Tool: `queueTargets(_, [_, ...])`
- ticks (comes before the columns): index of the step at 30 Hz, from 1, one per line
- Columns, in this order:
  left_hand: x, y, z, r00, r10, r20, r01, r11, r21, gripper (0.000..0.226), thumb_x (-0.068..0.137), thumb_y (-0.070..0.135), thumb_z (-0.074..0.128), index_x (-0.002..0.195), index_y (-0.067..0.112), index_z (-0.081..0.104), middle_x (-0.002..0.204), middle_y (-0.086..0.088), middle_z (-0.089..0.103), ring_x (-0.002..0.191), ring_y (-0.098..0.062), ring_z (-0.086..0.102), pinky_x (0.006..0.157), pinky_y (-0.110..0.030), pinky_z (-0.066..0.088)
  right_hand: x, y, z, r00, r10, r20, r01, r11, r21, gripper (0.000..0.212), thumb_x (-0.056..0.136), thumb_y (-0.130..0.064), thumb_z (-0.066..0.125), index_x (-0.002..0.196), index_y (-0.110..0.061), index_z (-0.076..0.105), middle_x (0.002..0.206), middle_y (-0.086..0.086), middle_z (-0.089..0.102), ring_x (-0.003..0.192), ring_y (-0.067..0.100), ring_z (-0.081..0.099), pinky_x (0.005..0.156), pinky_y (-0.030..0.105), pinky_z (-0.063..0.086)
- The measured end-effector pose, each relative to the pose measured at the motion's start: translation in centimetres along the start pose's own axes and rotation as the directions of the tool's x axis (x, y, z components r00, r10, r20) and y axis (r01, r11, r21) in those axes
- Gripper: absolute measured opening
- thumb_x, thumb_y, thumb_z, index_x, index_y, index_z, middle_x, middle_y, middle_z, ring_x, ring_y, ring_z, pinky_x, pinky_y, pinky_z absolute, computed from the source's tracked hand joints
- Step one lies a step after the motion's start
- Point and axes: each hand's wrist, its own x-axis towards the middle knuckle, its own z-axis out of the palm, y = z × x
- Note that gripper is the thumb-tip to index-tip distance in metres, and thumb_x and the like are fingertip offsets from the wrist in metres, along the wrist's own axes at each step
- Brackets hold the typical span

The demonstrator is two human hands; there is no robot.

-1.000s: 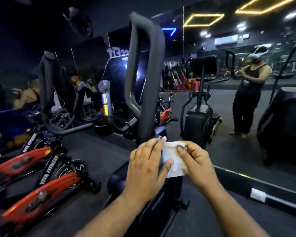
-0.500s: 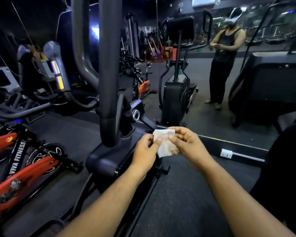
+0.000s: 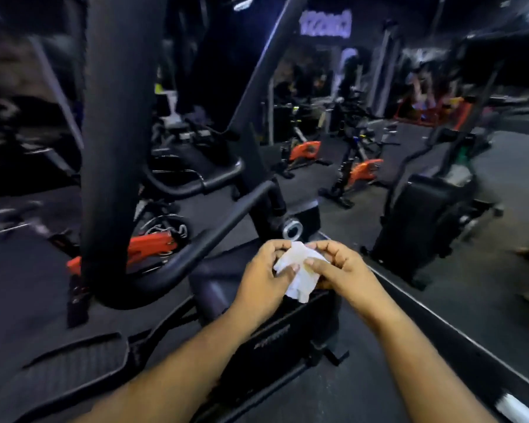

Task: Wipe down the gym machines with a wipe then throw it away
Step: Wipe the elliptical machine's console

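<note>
The elliptical machine (image 3: 266, 337) fills the near view, its dark housing directly beneath the hands, its thick upright handle (image 3: 116, 141) rising at the left and a footplate (image 3: 74, 364) low on the left over the floor (image 3: 364, 377). Orange spin bikes (image 3: 364, 172) stand well apart behind it. Both hands meet above the housing's top edge and hold the wipe (image 3: 300, 270) in the air, not on any surface.

The left hand (image 3: 263, 279) has its fingers (image 3: 289, 268) curled, thumb and fingertips pinching the wipe's left side. The right hand (image 3: 342, 270) does the same from the right, fingers bent and clamped on the paper.

The wipe is crumpled, so it has only a weak long axis: it runs roughly from upper left, between the fingertips, down to a loose lower end hanging toward the housing. No clean flat face shows.

Risks, as I judge them: pulled two ways by opposed pinches, a damp wipe may tear. Bunched like this, it would touch the machine with a small patch and leave streaks or missed areas. The hanging end could slip free and drop to the floor. The frame is blurred, so wetness cannot be told.
</note>
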Motion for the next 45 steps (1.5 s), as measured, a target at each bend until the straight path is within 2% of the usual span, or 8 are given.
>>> queueTargets(7, [1.7,3.6,-1.7,0.972,0.046,-0.232,-0.003,0.983,0.181,0.032,0.095,0.010,0.070,0.119,0.028,0.060,0.107,0.017,0.071,0.099,0.002,0.067,0.083,-0.016,0.052,7.0,-3.5,0.0,0.933,-0.148,0.327,0.198,0.972,-0.126,0.014,0.097,-0.019,0.069,0.108,-0.014,0.074,0.093,0.004,0.076,0.084,0.026,0.074,0.070,0.042,0.062])
queueTargets(10, [1.5,4.3,-3.5,0.943,0.095,-0.318,0.005,0.953,0.301,0.033,0.094,0.010,0.068,0.119,0.030,0.060,0.110,0.019,0.070,0.103,-0.002,0.067,0.088,-0.028,0.055,8.6,-4.4,2.0,0.891,-0.217,0.400,0.254,0.966,-0.041,0.010,0.098,-0.008,0.064,0.102,-0.001,0.070,0.077,0.009,0.071,0.061,0.006,0.064,0.053,0.019,0.050])
queueTargets(15, [0.1,6.4,-5.2,0.894,0.239,-0.380,-0.018,0.865,0.502,0.039,0.092,0.020,0.065,0.130,0.028,0.058,0.124,0.015,0.064,0.114,-0.011,0.063,0.095,-0.042,0.054,10.8,-5.3,4.0,0.838,-0.226,0.497,0.185,0.974,0.132,0.014,0.101,-0.003,0.056,0.112,-0.005,0.064,0.092,0.007,0.075,0.080,0.015,0.070,0.063,0.027,0.057])
queueTargets(25, [-1.7,15.6,-5.0,0.651,0.724,-0.229,0.236,0.094,0.967,0.037,0.097,0.013,0.064,0.133,0.006,0.064,0.138,-0.010,0.059,0.130,-0.026,0.055,0.114,-0.032,0.039,16.2,-13.4,6.5,0.551,-0.529,0.645,0.326,0.848,0.417,0.023,0.104,-0.005,0.050,0.111,-0.016,0.069,0.097,0.002,0.078,0.086,0.016,0.075,0.066,0.027,0.059])
queueTargets(30, [-0.5,22.2,-4.8,0.589,0.802,-0.102,0.535,-0.291,0.793,0.054,0.096,0.017,0.063,0.148,0.011,0.051,0.153,-0.013,0.048,0.146,-0.030,0.041,0.115,-0.054,0.037,18.4,-20.1,7.7,0.408,-0.779,0.477,0.489,0.627,0.606,0.025,0.100,-0.023,0.054,0.119,-0.026,0.070,0.108,-0.004,0.076,0.103,0.020,0.072,0.091,0.054,0.056])
queueTargets(36, [2.7,29.0,-7.9,0.623,0.725,-0.294,0.745,-0.435,0.506,0.079,0.103,0.053,0.041,0.163,0.007,0.015,0.171,-0.010,0.010,0.158,-0.025,0.010,0.122,-0.061,0.021,20.6,-30.4,7.1,0.359,-0.932,-0.048,0.720,0.244,0.650,0.035,0.100,-0.013,0.054,0.134,-0.014,0.065,0.108,-0.004,0.073,0.088,-0.003,0.062,0.082,0.024,0.052])
queueTargets(39, [3.6,29.8,-9.6,0.626,0.682,-0.378,0.769,-0.460,0.444,0.087,0.102,0.063,0.031,0.164,0.012,-0.004,0.172,-0.003,-0.009,0.159,-0.021,-0.001,0.125,-0.059,0.015,22.5,-35.2,7.4,0.379,-0.882,-0.279,0.773,0.136,0.619,0.037,0.102,-0.004,0.049,0.138,-0.004,0.059,0.138,0.010,0.062,0.124,0.015,0.061,0.106,0.020,0.044])
queueTargets(45, [2.4,29.3,-10.0,0.631,0.672,-0.388,0.763,-0.445,0.469,0.083,0.104,0.057,0.030,0.163,0.013,-0.008,0.172,-0.003,-0.007,0.159,-0.020,0.001,0.126,-0.050,0.005,21.7,-36.9,13.6,0.192,-0.977,-0.092,0.891,0.134,0.434,0.049,0.097,0.006,0.048,0.145,-0.004,0.052,0.151,0.017,0.049,0.145,0.032,0.040,0.125,0.036,0.019])
